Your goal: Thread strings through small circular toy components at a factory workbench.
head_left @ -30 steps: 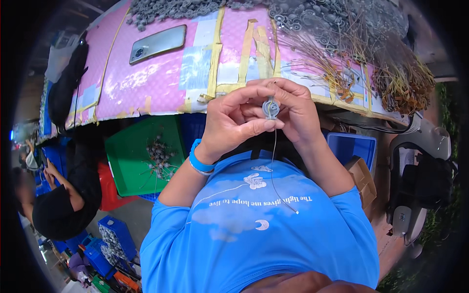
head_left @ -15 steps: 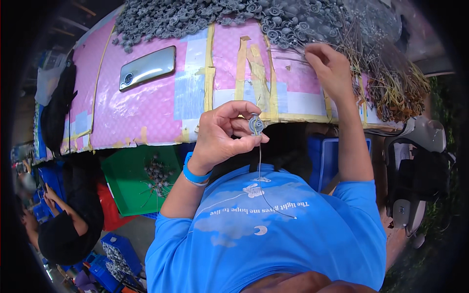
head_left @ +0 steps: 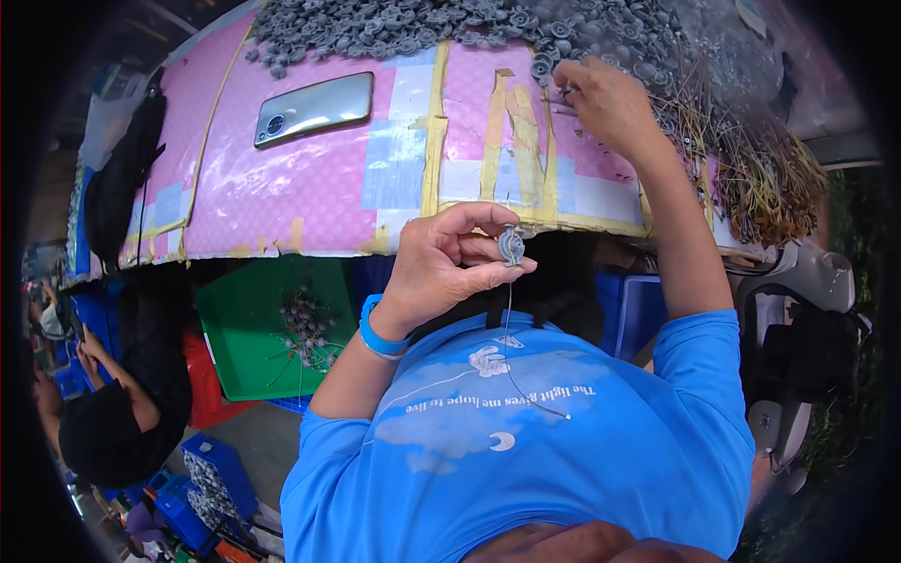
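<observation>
Between thumb and fingers, my left hand grips a small grey artificial rose just off the table's near edge. A thin wire stem hangs from it over my blue shirt. My right hand reaches to the table's far side, fingers curled together. Beside its fingertips lie the grey flower heads of a large pile; whatever the fingers pinch is too small to make out. A bundle of wire stems lies right of that hand.
A pink, taped tabletop carries a phone on the left. Below its edge, a green crate holds several stemmed grey pieces. A blue bin stands at right. Another person works at the far left, near blue crates.
My right hand has moved up and left, from the wire stems to the edge of the flower pile. My left hand still grips the rose, now turned more edge-on.
</observation>
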The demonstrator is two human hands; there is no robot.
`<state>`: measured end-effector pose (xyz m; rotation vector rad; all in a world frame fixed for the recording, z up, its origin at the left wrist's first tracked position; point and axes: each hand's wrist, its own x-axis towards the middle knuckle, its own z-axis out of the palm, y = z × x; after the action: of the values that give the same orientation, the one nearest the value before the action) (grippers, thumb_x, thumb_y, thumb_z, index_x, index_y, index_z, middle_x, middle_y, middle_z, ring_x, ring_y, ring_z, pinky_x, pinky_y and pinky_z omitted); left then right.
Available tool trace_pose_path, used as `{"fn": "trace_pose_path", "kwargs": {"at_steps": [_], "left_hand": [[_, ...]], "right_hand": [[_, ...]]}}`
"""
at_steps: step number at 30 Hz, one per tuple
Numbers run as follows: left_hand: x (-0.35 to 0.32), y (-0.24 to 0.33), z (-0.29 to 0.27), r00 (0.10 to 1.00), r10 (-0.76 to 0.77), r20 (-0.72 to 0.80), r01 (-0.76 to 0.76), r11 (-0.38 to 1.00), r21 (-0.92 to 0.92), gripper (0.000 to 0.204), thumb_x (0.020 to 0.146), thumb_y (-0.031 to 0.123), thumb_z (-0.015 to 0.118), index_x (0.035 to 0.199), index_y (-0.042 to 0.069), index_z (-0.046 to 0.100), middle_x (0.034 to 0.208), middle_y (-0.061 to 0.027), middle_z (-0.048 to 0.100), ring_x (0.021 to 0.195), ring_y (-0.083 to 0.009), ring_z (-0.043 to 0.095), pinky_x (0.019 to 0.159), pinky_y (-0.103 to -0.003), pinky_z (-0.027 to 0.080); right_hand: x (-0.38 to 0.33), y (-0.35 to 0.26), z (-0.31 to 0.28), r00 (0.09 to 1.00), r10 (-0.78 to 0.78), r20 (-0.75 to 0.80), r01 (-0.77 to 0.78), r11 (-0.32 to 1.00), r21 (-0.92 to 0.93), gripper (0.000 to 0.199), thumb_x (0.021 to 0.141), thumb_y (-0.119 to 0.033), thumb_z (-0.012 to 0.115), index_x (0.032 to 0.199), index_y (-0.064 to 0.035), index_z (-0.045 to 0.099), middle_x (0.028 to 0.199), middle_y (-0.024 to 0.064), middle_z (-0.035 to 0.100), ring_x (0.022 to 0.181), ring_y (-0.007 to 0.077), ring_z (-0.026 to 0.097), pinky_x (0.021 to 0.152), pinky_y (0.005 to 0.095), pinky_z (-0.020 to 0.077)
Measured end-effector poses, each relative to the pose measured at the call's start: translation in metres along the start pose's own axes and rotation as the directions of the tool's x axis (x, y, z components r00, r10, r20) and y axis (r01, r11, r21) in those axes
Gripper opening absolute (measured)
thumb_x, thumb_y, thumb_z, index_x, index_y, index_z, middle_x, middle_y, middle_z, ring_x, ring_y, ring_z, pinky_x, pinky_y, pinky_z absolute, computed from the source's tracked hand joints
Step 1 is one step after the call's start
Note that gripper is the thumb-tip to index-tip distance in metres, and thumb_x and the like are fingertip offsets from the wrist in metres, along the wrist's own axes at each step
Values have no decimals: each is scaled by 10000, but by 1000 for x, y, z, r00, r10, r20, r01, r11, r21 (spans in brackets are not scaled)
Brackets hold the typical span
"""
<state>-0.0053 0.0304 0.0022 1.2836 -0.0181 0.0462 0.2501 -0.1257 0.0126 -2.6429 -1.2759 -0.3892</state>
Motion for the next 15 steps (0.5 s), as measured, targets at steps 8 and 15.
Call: {"fn": "trace_pose_path", "kwargs": {"at_steps": [8,15], "left_hand": [[-20,-1,8,994,-9,-113,7,1000,-26,439,768,-115,752,1172,-46,596,967,-90,674,898,-167,712,832,-279,586],[-22,-11,16,990,-7,-143,14,999,47,433,760,-123,751,1165,-65,608,976,-78,655,886,-128,695,837,-269,588]], "right_hand": [[-65,-33,1,935,-145,-325,223,950,217,294,793,-49,655,1064,-160,686,798,57,621,745,254,649,618,355,525],[-78,-50,-11,993,-73,-96,80,994,74,189,852,-232,661,920,-60,701,874,116,664,843,308,647,728,435,525]]}}
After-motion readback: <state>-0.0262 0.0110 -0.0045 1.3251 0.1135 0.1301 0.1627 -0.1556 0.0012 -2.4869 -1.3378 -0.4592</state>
